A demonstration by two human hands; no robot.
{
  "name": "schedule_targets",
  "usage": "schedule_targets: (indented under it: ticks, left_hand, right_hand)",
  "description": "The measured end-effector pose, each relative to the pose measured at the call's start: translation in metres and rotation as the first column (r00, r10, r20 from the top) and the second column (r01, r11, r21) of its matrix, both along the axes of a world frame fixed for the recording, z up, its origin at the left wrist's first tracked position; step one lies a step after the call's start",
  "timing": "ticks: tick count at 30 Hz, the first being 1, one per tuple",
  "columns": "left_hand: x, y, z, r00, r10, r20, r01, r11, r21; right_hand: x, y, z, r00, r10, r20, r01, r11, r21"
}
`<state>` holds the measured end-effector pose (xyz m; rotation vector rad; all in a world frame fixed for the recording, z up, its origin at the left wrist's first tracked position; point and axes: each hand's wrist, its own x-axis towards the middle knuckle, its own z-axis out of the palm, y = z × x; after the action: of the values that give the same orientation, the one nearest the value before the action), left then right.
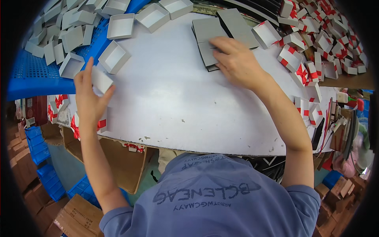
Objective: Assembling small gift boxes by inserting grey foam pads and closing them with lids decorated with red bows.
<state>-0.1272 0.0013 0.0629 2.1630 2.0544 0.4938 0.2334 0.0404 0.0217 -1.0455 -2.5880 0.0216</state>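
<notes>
My left hand holds a small white square box tray at the left edge of the white table. My right hand reaches across to a stack of grey square cards at the table's far side, fingertips resting on the top card. Another grey card stack lies fanned just behind it. An empty white tray sits on the table beside my left hand.
Several empty white trays fill a blue crate at far left. Several white lids with red ribbon bows pile up at right. Cardboard boxes and blue crates stand below the table's near edge.
</notes>
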Motion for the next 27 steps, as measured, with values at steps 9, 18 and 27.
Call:
schedule_targets:
  ticks: [9,18,27]
  left_hand:
    - [0.091,-0.064,-0.073,0.800,-0.251,0.545,0.287,0.958,0.021]
    - [0.142,-0.054,-0.076,0.639,-0.618,0.458,0.636,0.759,0.137]
    - [0.081,-0.060,-0.054,0.709,-0.697,0.109,0.695,0.716,0.064]
  right_hand:
    - [-0.006,0.012,0.029,1.000,-0.011,-0.022,-0.002,0.854,-0.520]
    - [-0.028,-0.084,0.010,0.958,0.287,-0.031,-0.288,0.957,-0.038]
    - [0.115,0.013,-0.015,0.863,-0.503,0.049,0.488,0.855,0.175]
